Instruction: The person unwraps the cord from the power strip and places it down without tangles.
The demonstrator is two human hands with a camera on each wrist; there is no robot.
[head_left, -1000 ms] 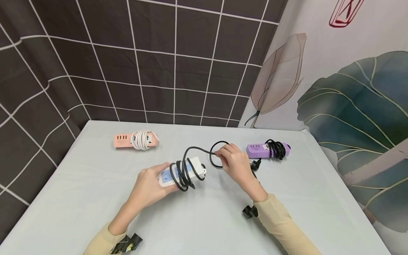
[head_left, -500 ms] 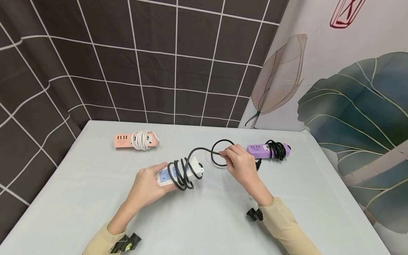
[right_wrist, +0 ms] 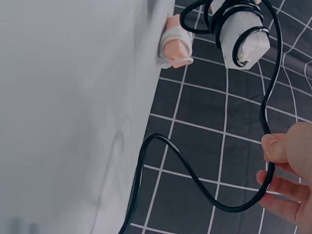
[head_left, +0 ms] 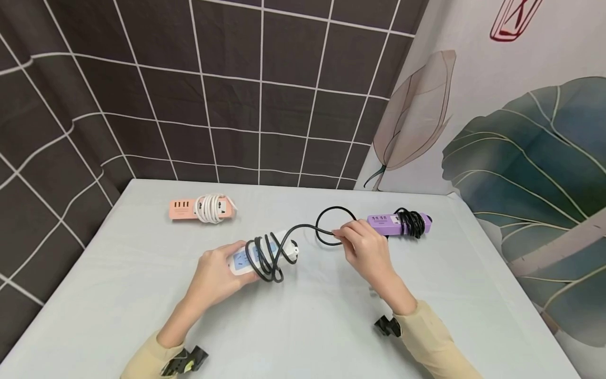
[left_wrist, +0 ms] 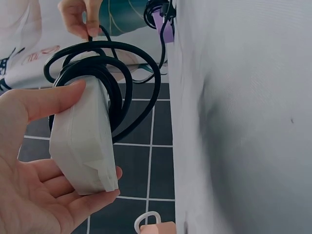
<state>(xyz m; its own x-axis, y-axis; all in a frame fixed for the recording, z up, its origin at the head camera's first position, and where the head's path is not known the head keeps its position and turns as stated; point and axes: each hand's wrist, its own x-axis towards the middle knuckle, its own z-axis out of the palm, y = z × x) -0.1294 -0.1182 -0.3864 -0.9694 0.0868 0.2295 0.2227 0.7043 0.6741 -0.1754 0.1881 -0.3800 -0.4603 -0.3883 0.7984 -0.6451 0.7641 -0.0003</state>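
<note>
A white power strip (head_left: 242, 260) with blue socket panels is gripped at its near end by my left hand (head_left: 214, 275), thumb on one side and fingers on the other. Loose turns of black cord (left_wrist: 127, 83) wrap the strip's far half. From those turns the cord arcs across to my right hand (head_left: 366, 250), which pinches it between thumb and fingers. Beyond that pinch the cord (right_wrist: 234, 208) dips, rises in a bend and runs down toward the table. In the head view, part of this loop shows behind the right hand.
A pink power strip (head_left: 182, 209) wound with white cord lies at the back left of the white table (head_left: 293, 326). Just past my right hand is a purple power strip (head_left: 384, 225) with black cord wound round one end. A dark grid-patterned cloth (head_left: 284, 105) hangs behind.
My right hand has moved right and slightly down, drawing the cord along with it. The white power strip has shifted a little left in my left hand, its coils hanging looser.
</note>
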